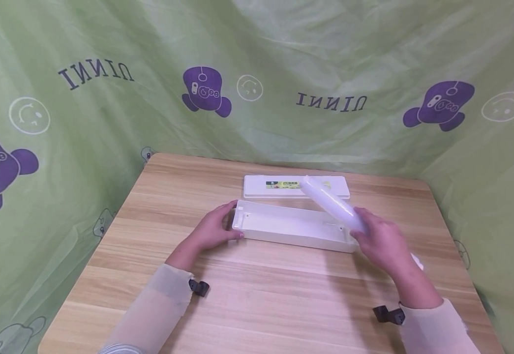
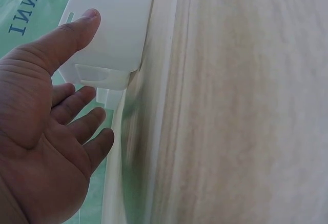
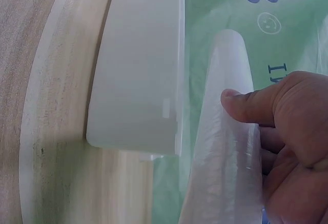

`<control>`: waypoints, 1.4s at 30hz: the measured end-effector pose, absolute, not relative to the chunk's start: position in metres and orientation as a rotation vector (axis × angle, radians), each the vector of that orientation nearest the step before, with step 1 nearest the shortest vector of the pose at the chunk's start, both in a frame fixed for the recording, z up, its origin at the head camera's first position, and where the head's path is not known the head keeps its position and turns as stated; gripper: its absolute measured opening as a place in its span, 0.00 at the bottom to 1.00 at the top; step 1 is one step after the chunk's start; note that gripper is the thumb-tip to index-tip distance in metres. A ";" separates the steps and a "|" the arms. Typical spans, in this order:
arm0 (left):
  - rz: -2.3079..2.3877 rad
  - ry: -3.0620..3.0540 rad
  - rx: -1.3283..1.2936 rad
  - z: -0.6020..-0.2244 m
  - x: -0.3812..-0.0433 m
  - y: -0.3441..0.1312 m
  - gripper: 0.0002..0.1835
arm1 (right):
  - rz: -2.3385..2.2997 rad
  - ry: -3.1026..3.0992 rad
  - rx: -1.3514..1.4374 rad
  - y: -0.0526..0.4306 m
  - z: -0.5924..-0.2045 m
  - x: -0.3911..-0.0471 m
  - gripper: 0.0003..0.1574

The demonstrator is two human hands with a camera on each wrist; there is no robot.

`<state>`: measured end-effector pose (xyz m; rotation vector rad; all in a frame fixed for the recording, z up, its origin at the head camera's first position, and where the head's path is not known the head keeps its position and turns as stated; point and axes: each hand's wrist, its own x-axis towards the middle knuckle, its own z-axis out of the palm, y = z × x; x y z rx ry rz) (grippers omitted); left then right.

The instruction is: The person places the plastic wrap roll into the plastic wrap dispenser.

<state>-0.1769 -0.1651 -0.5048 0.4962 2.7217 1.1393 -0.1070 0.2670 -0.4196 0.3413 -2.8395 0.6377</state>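
Observation:
A long white plastic dispenser box stands uncovered on the table, its inside facing up. My left hand grips its left end, thumb on the near wall and fingers round the far side; the left wrist view shows that thumb on the box. Over the box's right end, my right hand holds a roll of clear plastic film at a slant, its far end raised toward the left. In the right wrist view, the thumb presses along the film roll, apart from the box.
Behind the box lies a flat white lid with a green and yellow label. All of this is on a wood-grain table. A green printed curtain closes off the back and both sides.

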 end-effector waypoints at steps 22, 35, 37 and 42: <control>1.107 2.729 0.465 -0.504 -0.177 -0.163 0.58 | 0.639 -2.810 0.433 0.255 -0.419 -0.113 0.37; 1.115 2.728 0.480 -0.505 -0.177 -0.165 0.58 | 0.645 -2.815 0.467 0.244 -0.424 -0.116 0.37; 1.113 2.727 0.476 -0.505 -0.176 -0.165 0.58 | 0.645 -2.815 0.474 0.243 -0.424 -0.116 0.36; 1.110 2.731 0.474 -0.505 -0.176 -0.164 0.58 | 0.650 -2.822 0.490 0.241 -0.423 -0.115 0.36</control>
